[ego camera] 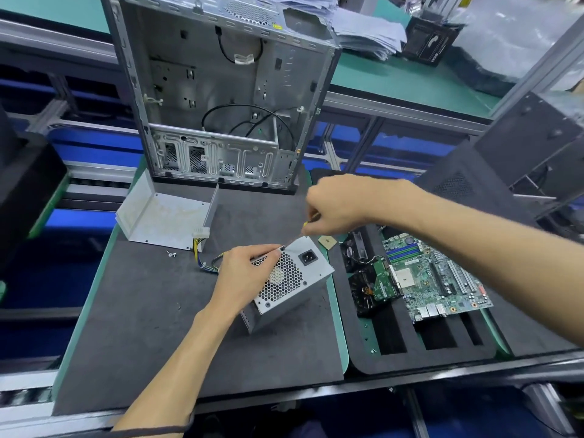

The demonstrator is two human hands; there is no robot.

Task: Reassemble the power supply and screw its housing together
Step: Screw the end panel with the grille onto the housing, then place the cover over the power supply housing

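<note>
grey foam mat, green-edged workbench, open pc case, paper stacks

Power supply lies mid-mat — open case behind, cover left, motherboard right.

Bright, even overhead light; wide-angle warp at the edges.

Soft, short shadows lie under the power supply and both forearms on the dark tabletop. The bare metal computer case shows mild sheen without harsh glare; plastic sheeting top right is washed out pale. Straight rails bow near the borders. The right hand looks slightly smeared, and corners are softer than the centre.
</note>
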